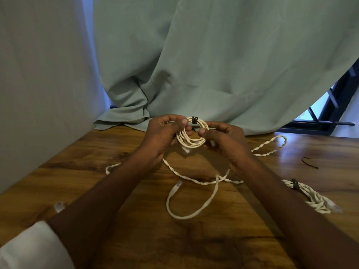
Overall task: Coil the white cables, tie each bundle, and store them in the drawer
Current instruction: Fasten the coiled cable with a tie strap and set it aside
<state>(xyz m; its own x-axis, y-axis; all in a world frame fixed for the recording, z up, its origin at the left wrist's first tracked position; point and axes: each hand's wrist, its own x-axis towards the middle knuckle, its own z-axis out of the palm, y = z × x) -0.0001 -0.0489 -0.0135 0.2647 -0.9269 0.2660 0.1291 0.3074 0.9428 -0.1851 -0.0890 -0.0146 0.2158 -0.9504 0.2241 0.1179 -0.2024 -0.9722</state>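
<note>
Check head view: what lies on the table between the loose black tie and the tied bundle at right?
Nothing: bare wooden table separates the loose black tie from the tied bundle.

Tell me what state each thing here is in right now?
Coil: wound, held in both hands, black tie on top.
Left hand: gripping the coil.
Right hand: gripping the coil.
Loose cable: uncoiled on the table.
Second bundle: tied, lying at right.
Spare tie: unused.
</note>
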